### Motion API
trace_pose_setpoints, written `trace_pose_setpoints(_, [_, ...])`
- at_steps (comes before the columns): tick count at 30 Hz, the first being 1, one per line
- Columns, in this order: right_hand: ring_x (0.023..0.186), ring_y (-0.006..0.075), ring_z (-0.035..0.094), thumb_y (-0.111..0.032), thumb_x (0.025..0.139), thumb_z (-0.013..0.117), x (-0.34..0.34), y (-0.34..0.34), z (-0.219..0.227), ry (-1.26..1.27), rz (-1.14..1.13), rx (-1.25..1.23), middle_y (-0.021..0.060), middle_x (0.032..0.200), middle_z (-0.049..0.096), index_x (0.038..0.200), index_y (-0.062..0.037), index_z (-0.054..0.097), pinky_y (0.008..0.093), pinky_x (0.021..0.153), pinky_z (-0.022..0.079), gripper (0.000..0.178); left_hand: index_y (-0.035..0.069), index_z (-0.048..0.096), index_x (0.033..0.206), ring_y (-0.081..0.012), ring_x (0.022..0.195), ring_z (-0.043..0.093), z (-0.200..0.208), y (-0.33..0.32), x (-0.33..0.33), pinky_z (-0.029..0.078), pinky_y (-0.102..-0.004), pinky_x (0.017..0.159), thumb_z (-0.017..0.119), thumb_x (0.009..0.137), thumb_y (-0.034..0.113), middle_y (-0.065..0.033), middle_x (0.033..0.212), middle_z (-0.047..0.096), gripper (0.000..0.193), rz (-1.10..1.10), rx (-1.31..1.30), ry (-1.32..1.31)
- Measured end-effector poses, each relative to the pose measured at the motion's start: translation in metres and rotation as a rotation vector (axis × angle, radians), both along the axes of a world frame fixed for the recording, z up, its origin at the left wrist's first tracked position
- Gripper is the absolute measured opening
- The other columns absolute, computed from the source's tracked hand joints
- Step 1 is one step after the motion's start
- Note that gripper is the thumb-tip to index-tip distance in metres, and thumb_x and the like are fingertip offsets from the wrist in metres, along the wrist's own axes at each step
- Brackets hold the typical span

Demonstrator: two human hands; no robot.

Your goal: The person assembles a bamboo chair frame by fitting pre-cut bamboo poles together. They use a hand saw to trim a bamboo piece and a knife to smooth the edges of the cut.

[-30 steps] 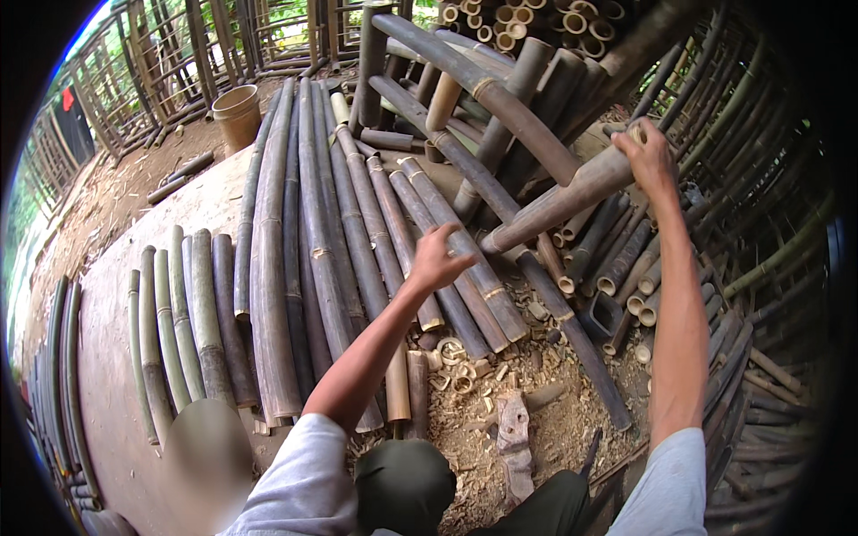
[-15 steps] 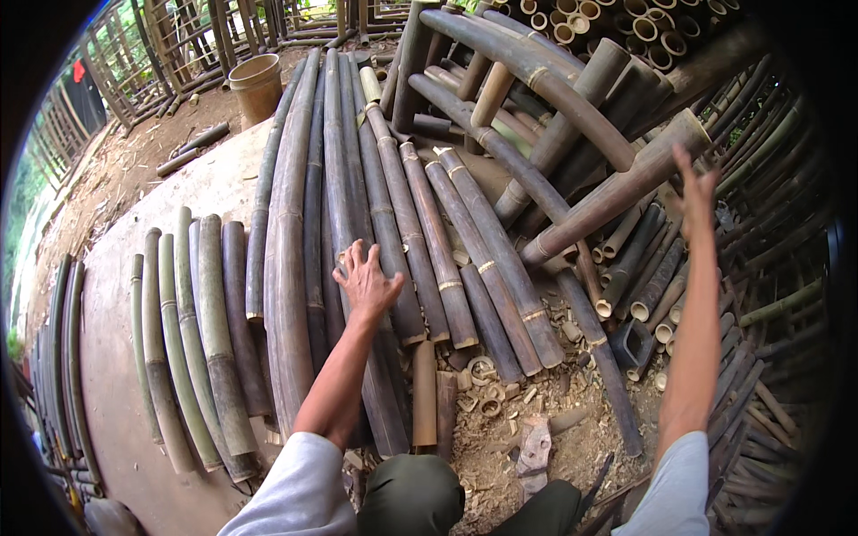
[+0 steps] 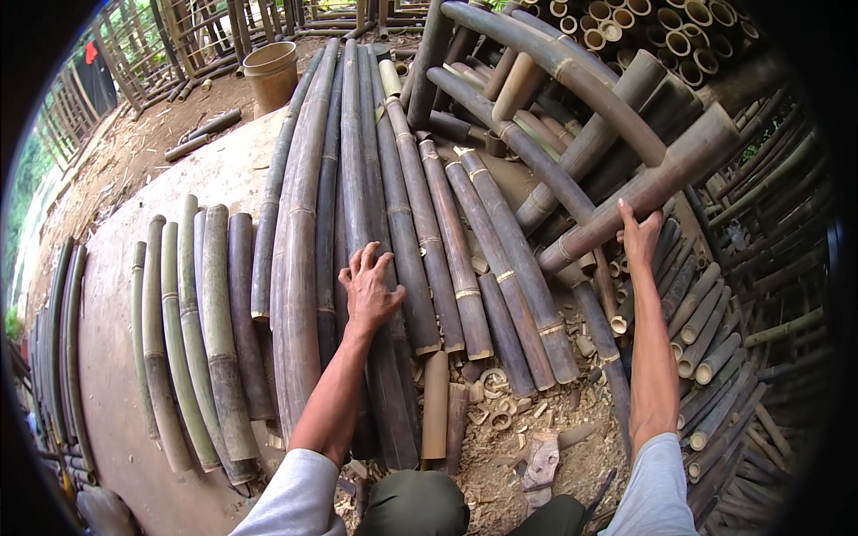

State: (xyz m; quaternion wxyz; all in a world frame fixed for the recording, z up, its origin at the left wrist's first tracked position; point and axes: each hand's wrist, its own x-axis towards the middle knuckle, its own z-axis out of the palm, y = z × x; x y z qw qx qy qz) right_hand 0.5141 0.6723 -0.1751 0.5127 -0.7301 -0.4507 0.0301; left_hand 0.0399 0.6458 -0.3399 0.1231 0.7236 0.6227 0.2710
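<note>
Long dark bamboo poles (image 3: pixel 304 205) lie side by side in front of me. My left hand (image 3: pixel 369 290) rests over the dark pole (image 3: pixel 356 152) near the middle, with its fingers bent and spread. At the right, a frame of thick bamboo (image 3: pixel 617 98) stands with curved rails and a slanting post (image 3: pixel 679 170). My right hand (image 3: pixel 640 237) touches the lower side of that post, the index finger pointing up along it. Its fingers are apart, though some are partly hidden.
Shorter green and brown bamboo pieces (image 3: pixel 214 330) lie at the left. A brown bucket (image 3: pixel 271 76) stands at the back. Wood chips (image 3: pixel 500 473) cover the ground near my knees. Cut bamboo (image 3: pixel 715 357) is piled at the right, with more stacked tubes (image 3: pixel 661 36) at the far right.
My right hand has come down from near the post's upper end to its lower side, touching it. The left hand stays on the poles. The whole view has shifted slightly.
</note>
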Motion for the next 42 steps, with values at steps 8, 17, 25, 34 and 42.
trace_pose_setpoints(8, [0.07, 0.0302, 0.072, -0.053, 0.079, 0.086, -0.018, 0.028, 0.055, -0.381, -0.065, 0.166, 0.0249, 0.105, 0.069, 0.119, 0.0066, 0.058, 0.04, 0.061, 0.057, 0.077, 0.013, 0.069, 0.131, -0.0314, 0.151, 0.033, -0.002, 0.002, 0.001, 0.024, -0.0538, 0.119, 0.078, 0.067, 0.026, -0.0077, 0.157, 0.046, 0.066, 0.009, 0.002, 0.031])
trace_pose_setpoints(17, [0.056, 0.0169, 0.064, -0.035, 0.077, 0.092, -0.014, -0.003, 0.037, -0.008, 0.112, 0.029, 0.015, 0.092, 0.069, 0.123, 0.0068, 0.054, 0.03, 0.047, 0.052, 0.073, 0.009, 0.07, 0.127, -0.0298, 0.152, 0.033, 0.002, -0.001, 0.0, 0.024, -0.0545, 0.118, 0.077, 0.071, 0.026, -0.0083, 0.155, 0.048, 0.059, -0.006, -0.012, 0.016])
trace_pose_setpoints(25, [0.058, 0.0143, 0.062, -0.036, 0.079, 0.09, 0.008, 0.003, 0.034, 0.083, 0.13, -0.037, 0.0148, 0.101, 0.068, 0.133, 0.0034, 0.049, 0.0283, 0.05, 0.053, 0.079, 0.01, 0.071, 0.124, -0.0293, 0.15, 0.035, -0.005, 0.0, 0.001, 0.026, -0.053, 0.117, 0.077, 0.069, 0.027, -0.0061, 0.151, 0.051, 0.058, 0.0, 0.025, 0.011])
trace_pose_setpoints(34, [0.065, 0.0167, 0.063, -0.035, 0.085, 0.086, 0.03, 0.009, -0.036, -0.098, -0.001, -0.05, 0.0135, 0.104, 0.067, 0.142, 0.0005, 0.044, 0.0304, 0.053, 0.054, 0.08, 0.008, 0.071, 0.121, -0.0283, 0.147, 0.039, -0.009, 0.002, 0.0, 0.027, -0.0518, 0.115, 0.077, 0.072, 0.028, -0.0065, 0.143, 0.058, 0.053, -0.008, 0.05, -0.015])
trace_pose_setpoints(42, [0.129, 0.0487, 0.059, -0.051, 0.092, 0.072, -0.031, 0.002, -0.026, -0.156, -0.207, -0.509, 0.0294, 0.132, 0.066, 0.134, -0.0018, 0.057, 0.055, 0.106, 0.047, 0.066, 0.008, 0.07, 0.121, -0.0275, 0.147, 0.038, -0.008, -0.001, -0.012, 0.029, -0.0529, 0.113, 0.074, 0.07, 0.026, -0.0053, 0.142, 0.058, 0.054, 0.03, 0.063, 0.075])
